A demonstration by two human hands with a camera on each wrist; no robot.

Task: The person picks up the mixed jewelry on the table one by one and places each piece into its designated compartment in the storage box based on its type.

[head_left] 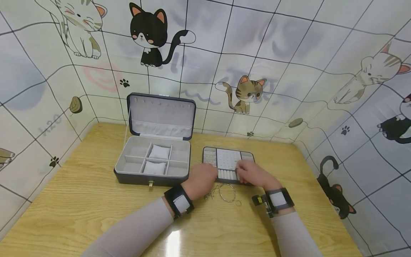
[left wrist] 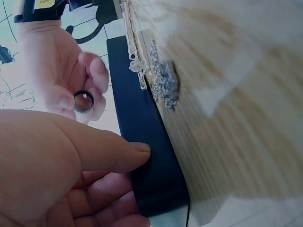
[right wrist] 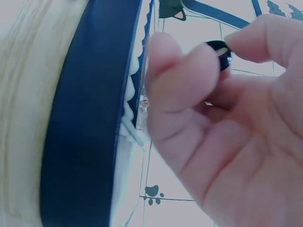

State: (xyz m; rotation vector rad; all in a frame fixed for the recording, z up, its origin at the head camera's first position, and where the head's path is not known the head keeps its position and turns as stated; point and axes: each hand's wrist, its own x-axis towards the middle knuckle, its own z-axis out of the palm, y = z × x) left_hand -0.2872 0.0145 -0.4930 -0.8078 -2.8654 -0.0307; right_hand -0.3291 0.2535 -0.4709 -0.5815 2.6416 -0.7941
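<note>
Wooden table (head_left: 80, 214), right hand (head_left: 253, 174) fingers pinching dark ring (left wrist: 83, 100), left hand (head_left: 202, 180) fingers pressing tray (head_left: 247, 155) edge

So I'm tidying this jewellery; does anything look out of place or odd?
Only the loose jewellery: a bangle, a small ring and a chain lie on the bare table, outside the tray. Nothing looks damaged.

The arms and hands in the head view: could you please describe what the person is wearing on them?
Both forearms are covered by snug, pale pinkish-grey sleeves reaching the wrists. The left hand and right hand are bare, without gloves. Each wrist carries a black strap with a white rectangular panel: the left wrist strap and the right wrist strap. A small black device with a yellow mark sits beside the right one.
</note>
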